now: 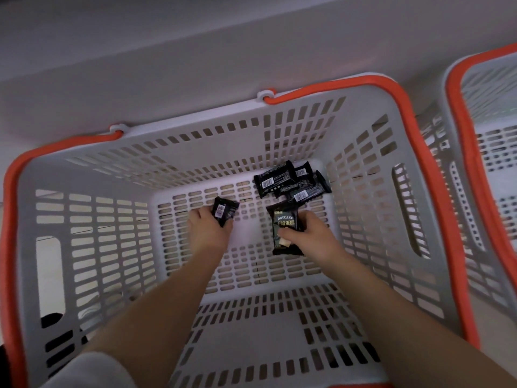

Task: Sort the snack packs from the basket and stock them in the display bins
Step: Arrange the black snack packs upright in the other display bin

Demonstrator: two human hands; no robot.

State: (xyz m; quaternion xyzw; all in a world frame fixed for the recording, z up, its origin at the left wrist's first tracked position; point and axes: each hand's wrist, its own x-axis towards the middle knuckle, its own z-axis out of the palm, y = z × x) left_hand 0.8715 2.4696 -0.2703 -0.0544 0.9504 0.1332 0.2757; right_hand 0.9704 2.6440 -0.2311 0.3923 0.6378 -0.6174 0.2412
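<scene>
Deep inside the grey basket (pixel 414 191), seen from the head camera, both arms are reached down to the slotted floor. A small black pack (pixel 223 212) is gripped by the left hand (pixel 207 233), the fingers curled round its near end so that the barcode side faces up. A larger black pack marked DRYCAKE (pixel 285 229) is held by the right hand (pixel 310 236), thumb pressed across its front and the fingers wrapped behind; it is tilted up off the floor, which suggests it is being lifted rather than merely touched. One pack per hand appears to be taken so that two can be carried out together.

Against the far right corner of the floor, a loose pile of black packs (pixel 291 180) is left, overlapping, barcodes showing; these are judged to be what remains to be sorted. The orange rim (pixel 419 130) runs round the top of the basket. A second basket (pixel 481 130) of the same kind stands just beside it on the right, only partly in view. No display bins are shown, so where the packs are bound cannot be told.
</scene>
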